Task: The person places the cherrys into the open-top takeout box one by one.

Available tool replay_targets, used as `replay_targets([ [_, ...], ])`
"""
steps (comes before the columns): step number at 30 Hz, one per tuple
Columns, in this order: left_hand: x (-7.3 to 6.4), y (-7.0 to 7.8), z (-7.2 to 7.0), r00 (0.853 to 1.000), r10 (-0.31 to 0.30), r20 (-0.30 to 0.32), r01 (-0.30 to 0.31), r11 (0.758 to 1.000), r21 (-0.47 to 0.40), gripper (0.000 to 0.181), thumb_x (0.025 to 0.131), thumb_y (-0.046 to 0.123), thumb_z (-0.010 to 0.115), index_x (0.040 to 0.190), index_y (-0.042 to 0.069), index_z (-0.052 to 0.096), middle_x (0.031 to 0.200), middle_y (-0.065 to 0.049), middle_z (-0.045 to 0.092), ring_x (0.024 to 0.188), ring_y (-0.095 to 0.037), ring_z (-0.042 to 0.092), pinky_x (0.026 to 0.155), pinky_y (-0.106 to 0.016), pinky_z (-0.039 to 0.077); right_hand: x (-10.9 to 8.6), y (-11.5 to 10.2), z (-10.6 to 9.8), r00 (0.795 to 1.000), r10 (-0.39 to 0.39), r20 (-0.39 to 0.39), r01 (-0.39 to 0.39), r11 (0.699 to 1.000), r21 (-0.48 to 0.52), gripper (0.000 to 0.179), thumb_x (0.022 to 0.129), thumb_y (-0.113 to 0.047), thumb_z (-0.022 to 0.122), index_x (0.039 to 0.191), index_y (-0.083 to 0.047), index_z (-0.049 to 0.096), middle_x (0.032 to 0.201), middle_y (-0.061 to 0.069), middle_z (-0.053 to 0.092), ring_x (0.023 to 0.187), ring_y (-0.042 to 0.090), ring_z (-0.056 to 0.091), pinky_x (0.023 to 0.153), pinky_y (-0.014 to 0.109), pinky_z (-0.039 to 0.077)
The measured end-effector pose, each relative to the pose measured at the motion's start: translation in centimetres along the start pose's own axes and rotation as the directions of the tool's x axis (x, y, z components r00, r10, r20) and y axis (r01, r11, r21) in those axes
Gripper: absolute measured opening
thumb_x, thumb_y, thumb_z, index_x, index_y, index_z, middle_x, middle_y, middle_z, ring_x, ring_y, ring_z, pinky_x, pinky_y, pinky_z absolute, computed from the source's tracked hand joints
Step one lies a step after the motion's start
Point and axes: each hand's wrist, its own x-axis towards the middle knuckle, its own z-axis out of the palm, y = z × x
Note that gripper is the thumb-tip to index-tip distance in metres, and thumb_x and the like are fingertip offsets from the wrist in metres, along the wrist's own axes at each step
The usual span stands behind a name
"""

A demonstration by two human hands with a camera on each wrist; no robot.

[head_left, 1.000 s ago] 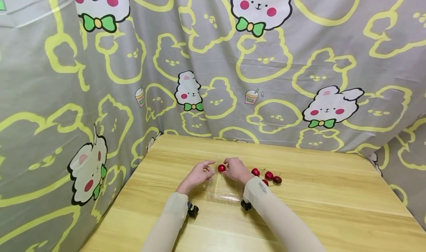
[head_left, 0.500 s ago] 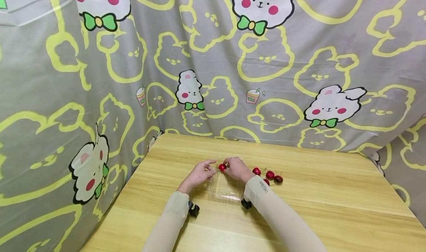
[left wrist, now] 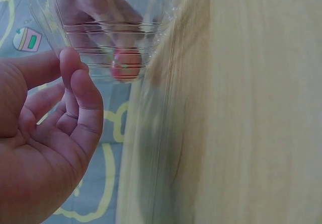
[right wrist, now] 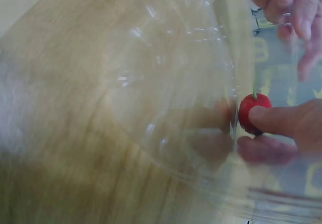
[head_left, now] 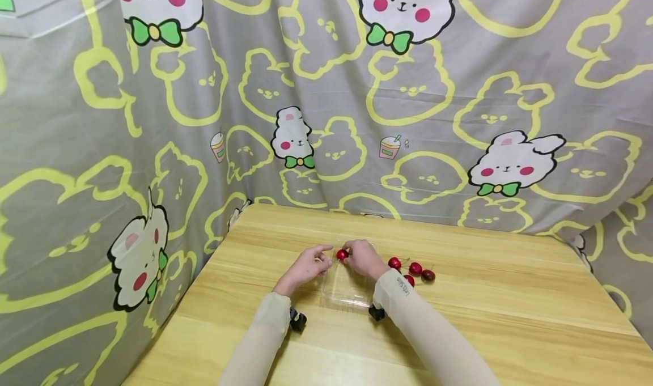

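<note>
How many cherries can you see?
5. One cherry is pinched in the right hand. The other four are on the table to the right: a back one, a middle one, a dark one farthest right, and a front one partly behind the sleeve. More could hide there.

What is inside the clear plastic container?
The right hand pinches one red cherry in or just above the container. What that hand covers at the far right cannot be seen.

Before you and to your left hangs grey cloth [head_left: 336,97], printed with yellow outlines and white bow-tied animals; your wood-grain table [head_left: 490,318] catches a pale sheen.
</note>
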Motion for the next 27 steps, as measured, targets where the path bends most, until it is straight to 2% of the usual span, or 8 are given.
replay_targets([
  [7, 0.2, 0.0, 0.2, 1.0, 0.016, -0.004, -0.016, 1.0, 0.004, 0.049, 0.091, -0.002, 0.057, 0.138, -0.004, 0.043, 0.085, -0.011, 0.057, 0.071, -0.024, 0.06, 0.066, -0.033, 0.055, 0.1, 0.3, -0.2, 1.0, -0.023, -0.011, 0.023, 1.0, 0.0, 0.025, 0.08, -0.005, 0.074, 0.104, -0.004, 0.069, 0.08, 0.004, 0.063, 0.072, 0.016, 0.058, 0.065, 0.03, 0.051],
  [9, -0.2, 0.8, 0.2, 1.0, 0.019, 0.003, -0.019, 1.0, -0.001, 0.049, 0.091, -0.004, 0.056, 0.138, -0.007, 0.042, 0.086, -0.015, 0.057, 0.072, -0.03, 0.06, 0.069, -0.038, 0.056, 0.1, 0.4, -0.2, 1.0, -0.027, -0.01, 0.027, 1.0, 0.004, 0.024, 0.08, -0.004, 0.074, 0.104, -0.003, 0.069, 0.079, 0.003, 0.063, 0.071, 0.015, 0.058, 0.063, 0.03, 0.051],
  [14, -0.3, 1.1, 0.2, 1.0, 0.017, 0.0, -0.017, 1.0, -0.016, 0.049, 0.091, -0.004, 0.056, 0.138, -0.008, 0.041, 0.089, -0.021, 0.057, 0.078, -0.042, 0.059, 0.072, -0.047, 0.054, 0.0, 0.4, -0.4, 1.0, -0.022, -0.001, 0.022, 1.0, 0.013, 0.025, 0.08, -0.004, 0.074, 0.104, -0.002, 0.068, 0.081, 0.006, 0.064, 0.073, 0.018, 0.06, 0.065, 0.031, 0.052],
  [16, 0.0, 0.4, 0.3, 1.0, 0.006, -0.011, -0.006, 1.0, -0.012, 0.05, 0.091, -0.002, 0.058, 0.138, -0.004, 0.042, 0.088, -0.017, 0.057, 0.076, -0.037, 0.06, 0.07, -0.042, 0.055, -0.1, 0.3, -0.5, 1.0, -0.016, 0.002, 0.016, 1.0, 0.019, 0.026, 0.079, -0.004, 0.074, 0.105, -0.002, 0.068, 0.084, 0.008, 0.065, 0.076, 0.02, 0.061, 0.067, 0.032, 0.053],
  [19, 0.0, 0.3, 0.4, 1.0, -0.001, -0.018, 0.001, 1.0, 0.003, 0.05, 0.091, 0.0, 0.058, 0.138, -0.002, 0.044, 0.086, -0.013, 0.057, 0.074, -0.031, 0.06, 0.068, -0.039, 0.055, -0.2, 0.3, -0.6, 1.0, -0.015, -0.005, 0.015, 1.0, 0.026, 0.027, 0.079, -0.005, 0.075, 0.105, 0.0, 0.068, 0.086, 0.01, 0.065, 0.08, 0.023, 0.062, 0.069, 0.035, 0.053],
  [27, -0.3, 0.5, 0.3, 0.999, -0.023, -0.031, 0.024, 0.999, 0.037, 0.049, 0.091, 0.003, 0.059, 0.138, 0.0, 0.045, 0.089, -0.011, 0.059, 0.077, -0.03, 0.062, 0.068, -0.036, 0.055, -0.4, 0.0, -1.3, 1.0, -0.018, -0.011, 0.018, 0.998, 0.068, 0.031, 0.078, -0.003, 0.075, 0.107, 0.001, 0.066, 0.092, 0.014, 0.066, 0.084, 0.027, 0.063, 0.073, 0.036, 0.054],
])
